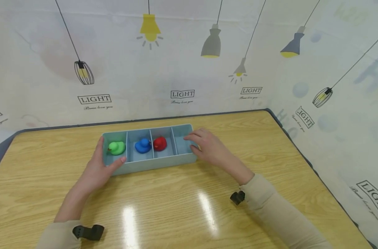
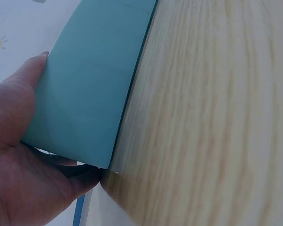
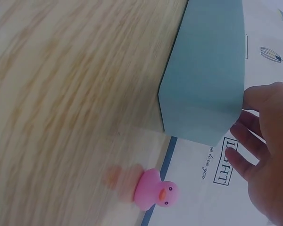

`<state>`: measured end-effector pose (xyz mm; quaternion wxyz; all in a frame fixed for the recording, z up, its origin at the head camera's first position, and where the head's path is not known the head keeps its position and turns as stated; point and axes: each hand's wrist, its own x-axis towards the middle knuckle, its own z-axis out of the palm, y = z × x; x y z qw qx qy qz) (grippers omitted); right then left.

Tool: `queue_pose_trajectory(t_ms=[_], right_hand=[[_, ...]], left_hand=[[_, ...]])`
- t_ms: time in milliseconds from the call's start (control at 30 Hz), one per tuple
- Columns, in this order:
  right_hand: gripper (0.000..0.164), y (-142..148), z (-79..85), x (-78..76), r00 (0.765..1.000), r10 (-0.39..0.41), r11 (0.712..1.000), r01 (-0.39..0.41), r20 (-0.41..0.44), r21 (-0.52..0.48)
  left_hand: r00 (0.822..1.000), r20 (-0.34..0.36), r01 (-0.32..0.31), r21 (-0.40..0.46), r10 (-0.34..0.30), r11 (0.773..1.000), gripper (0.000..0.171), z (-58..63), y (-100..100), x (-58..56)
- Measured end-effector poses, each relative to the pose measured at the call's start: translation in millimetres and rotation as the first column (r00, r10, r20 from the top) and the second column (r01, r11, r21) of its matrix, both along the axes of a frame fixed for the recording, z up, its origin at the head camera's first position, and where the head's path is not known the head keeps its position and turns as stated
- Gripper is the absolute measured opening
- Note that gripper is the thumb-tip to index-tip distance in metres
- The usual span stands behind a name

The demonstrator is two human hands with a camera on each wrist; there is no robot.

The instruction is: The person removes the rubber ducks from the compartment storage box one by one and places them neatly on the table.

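Observation:
A pale blue divided tray [image 1: 159, 165] lies near the back of the table. My left hand [image 1: 98, 169] grips its left end, thumb across the front rim and fingers along the end wall; the end wall and front side [image 2: 89, 84] show in the left wrist view. From left to right, separate compartments hold a green rubber duck [image 1: 116, 148], a blue duck [image 1: 143, 146] and a red duck [image 1: 160, 143]. My right hand [image 1: 209, 147] reaches over the rightmost compartment, fingers loosely bent with nothing seen between them. Its thumb is by the rim in the right wrist view.
A pink rubber duck [image 3: 153, 190] sits on the table past the tray's right end; the head view does not show it. The wooden table [image 1: 164, 204] backs onto a printed wall covering [image 1: 120, 52], which continues along the right side.

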<state>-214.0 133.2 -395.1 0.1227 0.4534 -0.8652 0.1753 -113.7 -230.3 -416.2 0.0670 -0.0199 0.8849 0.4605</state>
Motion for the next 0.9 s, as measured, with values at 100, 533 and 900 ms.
queue_pose_trajectory(t_ms=[100, 533, 900], right_hand=[[0.028, -2, 1.5, 0.6, 1.000, 0.014, 1.000, -0.014, -0.023, -0.011], [0.027, -16, -0.1, -2.2, 0.999, 0.046, 0.999, -0.045, 0.027, -0.025], [0.037, -26, -0.2, -5.5, 0.981, -0.002, 1.000, 0.000, 0.194, 0.011]], left_hand=[[1.000, -0.001, 0.002, 0.001, -0.002, 1.000, 0.112, -0.1, 0, -0.2], [1.000, -0.007, 0.010, 0.019, -0.010, 1.000, 0.112, -0.9, -1, -1.4], [1.000, -0.011, 0.005, 0.002, -0.005, 1.000, 0.112, -1.6, -1, -1.0]])
